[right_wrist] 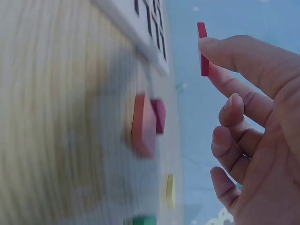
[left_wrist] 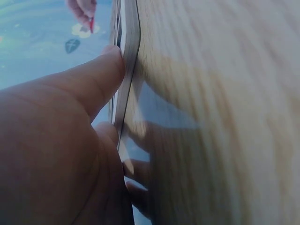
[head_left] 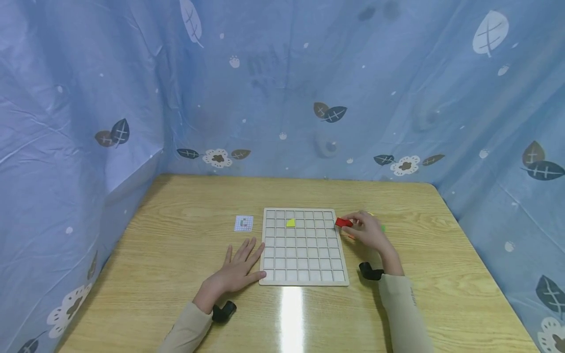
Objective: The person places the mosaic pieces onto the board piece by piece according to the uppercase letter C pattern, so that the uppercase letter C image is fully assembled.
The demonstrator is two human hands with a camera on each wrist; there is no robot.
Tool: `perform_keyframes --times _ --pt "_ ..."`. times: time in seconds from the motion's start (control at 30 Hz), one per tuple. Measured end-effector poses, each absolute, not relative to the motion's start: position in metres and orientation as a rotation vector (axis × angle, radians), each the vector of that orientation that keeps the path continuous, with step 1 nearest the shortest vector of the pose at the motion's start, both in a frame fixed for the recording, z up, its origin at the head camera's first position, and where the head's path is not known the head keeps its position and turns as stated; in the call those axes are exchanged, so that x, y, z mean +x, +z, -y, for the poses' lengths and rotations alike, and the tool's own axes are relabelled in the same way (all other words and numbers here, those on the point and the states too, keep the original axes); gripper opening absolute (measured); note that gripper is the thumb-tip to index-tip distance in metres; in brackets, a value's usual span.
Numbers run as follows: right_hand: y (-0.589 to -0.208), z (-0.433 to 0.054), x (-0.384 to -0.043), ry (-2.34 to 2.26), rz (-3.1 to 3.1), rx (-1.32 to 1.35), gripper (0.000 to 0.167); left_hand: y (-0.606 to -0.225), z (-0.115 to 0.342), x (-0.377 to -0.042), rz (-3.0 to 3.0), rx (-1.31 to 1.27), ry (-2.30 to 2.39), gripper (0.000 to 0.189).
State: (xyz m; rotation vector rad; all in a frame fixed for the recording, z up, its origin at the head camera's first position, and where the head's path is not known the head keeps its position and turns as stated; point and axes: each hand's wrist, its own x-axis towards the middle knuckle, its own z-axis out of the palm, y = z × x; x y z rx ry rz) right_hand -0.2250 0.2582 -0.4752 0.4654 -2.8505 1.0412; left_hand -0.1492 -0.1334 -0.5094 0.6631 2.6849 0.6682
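Observation:
A thin red tile (right_wrist: 204,65) is pinched between the thumb and index finger of my right hand (head_left: 370,231), raised off the table just beyond the board's right edge. The other fingers of that hand curl loosely. My left hand (head_left: 235,271) lies with fingers spread on the table, its thumb and a fingertip touching the left side of the pale wooden grid board (head_left: 304,283). One yellow piece with a curved side (head_left: 291,223) sits in an upper cell of the board. The red tile's full outline is partly hidden by the fingers.
Below the right hand lie an orange block (right_wrist: 143,126), a dark red block (right_wrist: 160,116), a yellow piece (right_wrist: 170,191) and a green piece (right_wrist: 144,220). A small printed card (head_left: 243,223) lies left of the board. A patterned blue curtain (head_left: 282,88) surrounds the wooden table (head_left: 198,196).

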Motion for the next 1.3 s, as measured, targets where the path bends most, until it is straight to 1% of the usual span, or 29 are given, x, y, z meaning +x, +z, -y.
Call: perform_keyframes --times 0.27,0.57,0.8,1.07,1.3 --pt "-0.474 -0.236 -0.233 1.042 2.811 0.597 0.025 -0.512 0.134 -0.150 -2.684 0.651 0.661 0.074" --pt "-0.481 -0.221 -0.241 1.086 2.823 0.630 0.023 -0.510 0.133 -0.149 -2.681 0.657 0.656 0.073" --pt "-0.479 -0.206 -0.247 1.110 2.848 0.685 0.024 -0.507 0.133 -0.149 -2.675 0.701 0.717 0.073" --pt "-0.479 -0.190 -0.252 1.157 2.906 0.715 0.025 -0.512 0.133 -0.150 -2.690 0.653 0.675 0.074" --pt "-0.482 -0.182 -0.258 1.056 2.923 0.771 0.025 -0.515 0.134 -0.150 -2.704 0.663 0.687 0.075"
